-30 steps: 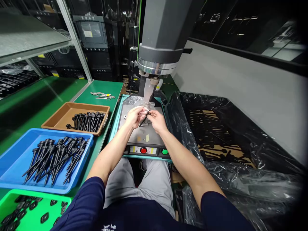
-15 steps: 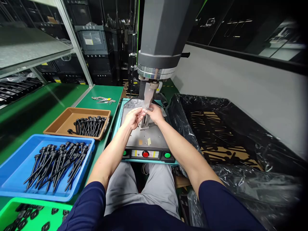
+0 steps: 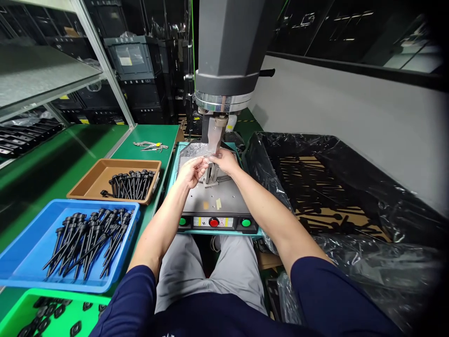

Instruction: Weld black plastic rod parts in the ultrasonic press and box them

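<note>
Both my hands meet at a thin clear plastic film just under the metal horn of a grey press. My left hand has its thumb and fingertips pinched on the film's near edge. Right beside it, my right hand pinches the film against the lower end of the horn. Below the hands a metal fixture stands on the press's grey base plate. The fingers partly hide the fixture's top and the horn's tip.
At the left are a brown tray and a blue tray with black stemmed parts, and a green tray with small black parts. Pliers lie behind. A plastic-lined bin is at the right. Red button in front.
The view has shifted slightly. Both hands stay at the horn with the film, and the fingers have moved only a little.
</note>
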### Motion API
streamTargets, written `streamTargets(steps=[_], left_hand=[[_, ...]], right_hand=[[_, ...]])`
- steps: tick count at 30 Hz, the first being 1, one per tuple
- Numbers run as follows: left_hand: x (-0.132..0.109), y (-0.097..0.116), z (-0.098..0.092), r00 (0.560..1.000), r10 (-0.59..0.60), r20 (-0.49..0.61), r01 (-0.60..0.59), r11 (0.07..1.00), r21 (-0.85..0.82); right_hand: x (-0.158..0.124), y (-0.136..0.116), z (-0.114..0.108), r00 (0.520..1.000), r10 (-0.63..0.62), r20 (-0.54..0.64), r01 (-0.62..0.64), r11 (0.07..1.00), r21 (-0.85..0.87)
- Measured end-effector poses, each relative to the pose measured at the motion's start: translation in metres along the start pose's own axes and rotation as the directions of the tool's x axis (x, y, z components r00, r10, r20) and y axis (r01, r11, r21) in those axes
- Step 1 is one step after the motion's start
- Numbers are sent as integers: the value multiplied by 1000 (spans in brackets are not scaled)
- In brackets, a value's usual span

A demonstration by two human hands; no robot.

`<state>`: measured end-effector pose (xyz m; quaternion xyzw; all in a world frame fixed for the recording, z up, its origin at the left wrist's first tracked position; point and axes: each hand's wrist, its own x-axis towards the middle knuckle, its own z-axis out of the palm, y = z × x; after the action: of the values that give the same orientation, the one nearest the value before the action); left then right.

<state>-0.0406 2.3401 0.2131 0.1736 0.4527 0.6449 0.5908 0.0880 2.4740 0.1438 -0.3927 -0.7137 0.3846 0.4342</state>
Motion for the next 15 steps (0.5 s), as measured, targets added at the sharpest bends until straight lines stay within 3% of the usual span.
streamTargets(steps=[5, 8, 12, 15], left_hand=[[0, -7, -4, 1000, -13, -13, 13, 999, 29], [1, -18, -8, 999, -8, -33, 11, 997, 82], [4, -36, -17, 999, -3, -51, 12, 983, 182], [1, -47, -29, 994, 13, -106, 12, 971, 237]], right_hand=[[-7, -5, 8, 987, 117, -108, -105, 989, 108], [-32, -4, 1, 963, 185, -195, -151, 973, 176], [-104, 5, -15, 917, 334, -219, -266, 920, 289], [-170, 19, -28, 902, 359, -239, -276, 906, 321]])
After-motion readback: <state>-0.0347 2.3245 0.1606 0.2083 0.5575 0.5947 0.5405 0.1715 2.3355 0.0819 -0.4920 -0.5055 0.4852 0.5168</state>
